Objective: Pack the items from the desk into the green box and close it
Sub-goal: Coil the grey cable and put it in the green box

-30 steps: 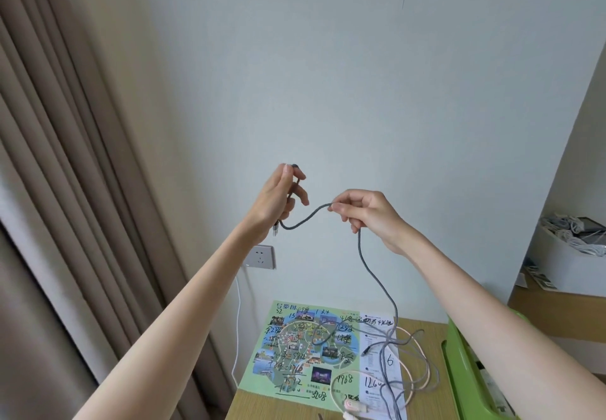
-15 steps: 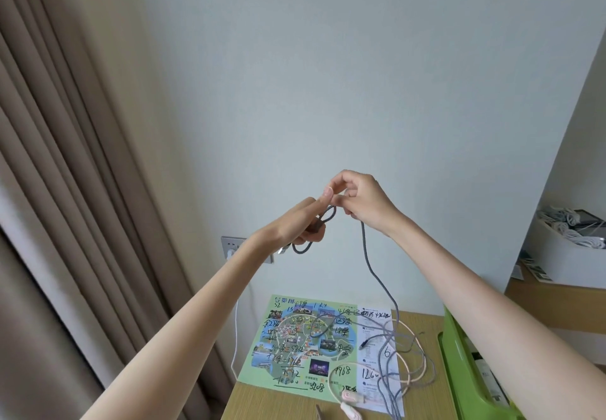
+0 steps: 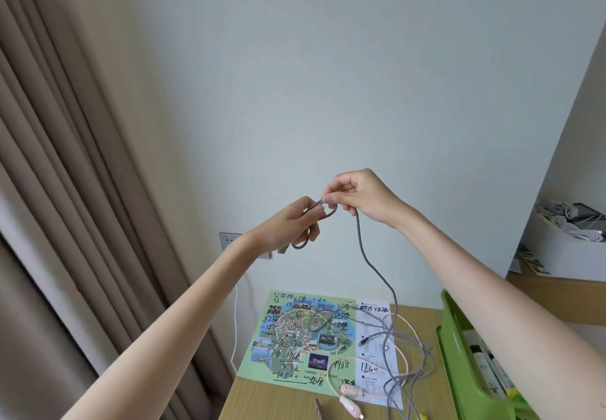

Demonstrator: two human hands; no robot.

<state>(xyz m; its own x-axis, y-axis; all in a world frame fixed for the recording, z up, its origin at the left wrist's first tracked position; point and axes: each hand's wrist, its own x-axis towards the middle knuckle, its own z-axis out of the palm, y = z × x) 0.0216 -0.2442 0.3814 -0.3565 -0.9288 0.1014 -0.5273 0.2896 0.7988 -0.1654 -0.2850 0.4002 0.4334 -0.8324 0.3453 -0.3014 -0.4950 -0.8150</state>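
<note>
Both arms reach forward and up, well above the desk [image 3: 282, 401], hands nearly touching in front of the bare wall. The left hand [image 3: 288, 227] has its fingers curled round a small loop of the grey cable [image 3: 358, 232], and the plug end pokes out just under its palm. The right hand [image 3: 362, 196], slightly higher and just beside it, pinches the same cable between thumb and forefinger where the loop closes.

From that pinch the cable drops straight down and a little right, ending in a loose tangle with a pink cable [image 3: 347, 393] on the desk far below the hands. The tangle lies partly on a printed map [image 3: 305, 337]. The green box [image 3: 459, 354] stands open below the right forearm, its near rim just beside the tangle.

A curtain [image 3: 65, 190] hangs well left of the left arm. A shelf with a white box [image 3: 564, 249] sits right of the right arm.
</note>
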